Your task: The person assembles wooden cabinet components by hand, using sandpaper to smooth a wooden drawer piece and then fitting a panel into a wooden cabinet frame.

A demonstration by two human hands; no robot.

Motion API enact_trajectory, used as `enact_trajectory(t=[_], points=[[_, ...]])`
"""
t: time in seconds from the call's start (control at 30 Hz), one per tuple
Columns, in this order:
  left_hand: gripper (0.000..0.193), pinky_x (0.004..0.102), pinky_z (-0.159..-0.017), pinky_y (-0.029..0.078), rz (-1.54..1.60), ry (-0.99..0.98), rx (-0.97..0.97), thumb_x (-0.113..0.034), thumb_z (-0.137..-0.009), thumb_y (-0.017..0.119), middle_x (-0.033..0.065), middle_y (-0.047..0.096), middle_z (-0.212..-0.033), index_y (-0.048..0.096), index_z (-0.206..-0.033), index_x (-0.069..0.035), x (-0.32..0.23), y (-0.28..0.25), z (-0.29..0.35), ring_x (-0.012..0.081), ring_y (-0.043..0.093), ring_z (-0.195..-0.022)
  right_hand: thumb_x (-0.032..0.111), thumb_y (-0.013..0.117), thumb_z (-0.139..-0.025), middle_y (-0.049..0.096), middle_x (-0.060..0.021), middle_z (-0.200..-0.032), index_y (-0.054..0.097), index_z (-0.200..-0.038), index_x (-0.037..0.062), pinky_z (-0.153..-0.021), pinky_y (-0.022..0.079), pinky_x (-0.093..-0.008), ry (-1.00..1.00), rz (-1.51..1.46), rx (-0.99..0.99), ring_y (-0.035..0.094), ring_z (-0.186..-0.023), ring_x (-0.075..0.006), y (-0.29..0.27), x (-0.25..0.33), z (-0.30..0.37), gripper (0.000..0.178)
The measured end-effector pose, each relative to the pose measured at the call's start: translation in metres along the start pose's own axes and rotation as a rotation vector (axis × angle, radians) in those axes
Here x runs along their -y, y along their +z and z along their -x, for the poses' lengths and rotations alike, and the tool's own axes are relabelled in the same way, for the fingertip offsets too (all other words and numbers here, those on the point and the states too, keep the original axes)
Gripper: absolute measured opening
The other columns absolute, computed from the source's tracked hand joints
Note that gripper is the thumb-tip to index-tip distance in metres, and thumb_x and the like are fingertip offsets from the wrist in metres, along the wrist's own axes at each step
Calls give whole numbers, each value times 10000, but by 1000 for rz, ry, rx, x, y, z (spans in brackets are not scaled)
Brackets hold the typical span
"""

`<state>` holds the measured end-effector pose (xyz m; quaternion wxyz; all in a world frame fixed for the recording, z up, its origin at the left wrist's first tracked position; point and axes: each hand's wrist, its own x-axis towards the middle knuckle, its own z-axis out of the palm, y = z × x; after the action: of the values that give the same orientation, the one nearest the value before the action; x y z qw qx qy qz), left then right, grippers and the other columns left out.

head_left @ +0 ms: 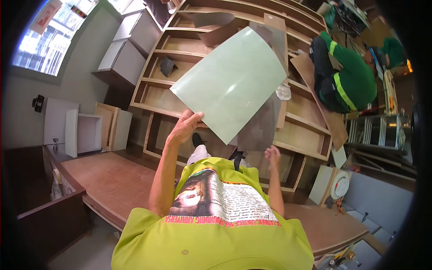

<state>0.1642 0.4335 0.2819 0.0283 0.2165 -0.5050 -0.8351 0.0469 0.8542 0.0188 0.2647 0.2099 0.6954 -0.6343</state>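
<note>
My left hand (pixel 183 128) pinches the near left edge of a large pale green, glossy laminate sheet (pixel 234 81), thumb on top and fingers underneath. The sheet is tilted and slightly bowed, and it covers part of a wooden frame with many compartments (pixel 180 45). My right hand (pixel 272 156) is apart from the sheet, with loosely bent fingers and nothing visible in it. Close to that hand lies a dark grey sheet (pixel 258 128), partly under the green one. A curved brown strip (pixel 216 27) and a small dark offcut (pixel 168 66) rest on the frame.
A person in a green top with yellow bands (pixel 353 85) crouches at the right beside a brown board (pixel 315 90). Brown-topped benches (pixel 108 180) lie behind me on both sides. White cabinets (pixel 119 58) stand at the left, and a metal ladder (pixel 375 131) at the right.
</note>
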Motion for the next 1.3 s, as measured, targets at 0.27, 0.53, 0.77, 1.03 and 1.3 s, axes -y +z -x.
enact_trajectory(t=[0.27, 0.53, 0.77, 1.03, 1.3], points=[[504, 385, -900, 493, -89, 17, 14, -241, -934, 553, 108, 532, -1270, 395, -1364, -29, -41, -135, 2, 207, 556, -1114, 185, 518, -958, 657, -98, -1029, 555, -1218, -3, -771, 501, -254, -516, 84, 0, 633, -889, -149, 202, 172, 40, 323], [503, 370, -900, 484, -145, -17, -27, -275, -929, 556, 93, 543, -1246, 418, -1354, -44, -63, -233, 5, 195, 554, -1095, 149, 549, -938, 665, -108, -1066, 591, -1174, 21, -794, 503, -286, -820, 455, 393, 647, -862, -160, 407, 247, 112, 272], [470, 330, -868, 493, -57, 23, -113, -285, -922, 563, 68, 577, -1195, 480, -1304, -23, -85, -256, 38, 171, 559, -1067, 114, 534, -938, 658, -95, -1066, 581, -1190, 21, -791, 495, -282, -944, 577, 548, 637, -896, -156, 472, 276, 104, 273], [430, 339, -863, 515, 64, 143, -177, -240, -935, 547, 78, 599, -1181, 475, -1301, -26, -75, -276, 75, 163, 601, -1035, 138, 572, -926, 660, -81, -1042, 589, -1191, 22, -775, 498, -271, -943, 478, 574, 610, -853, -131, 474, 289, 39, 289], [416, 347, -826, 539, 93, 185, -266, -225, -938, 546, 82, 613, -1162, 480, -1290, -15, -71, -259, 95, 170, 617, -1028, 163, 571, -921, 649, -112, -1092, 583, -1206, 31, -799, 507, -297, -1027, 561, 622, 626, -901, -165, 484, 291, 22, 314]])
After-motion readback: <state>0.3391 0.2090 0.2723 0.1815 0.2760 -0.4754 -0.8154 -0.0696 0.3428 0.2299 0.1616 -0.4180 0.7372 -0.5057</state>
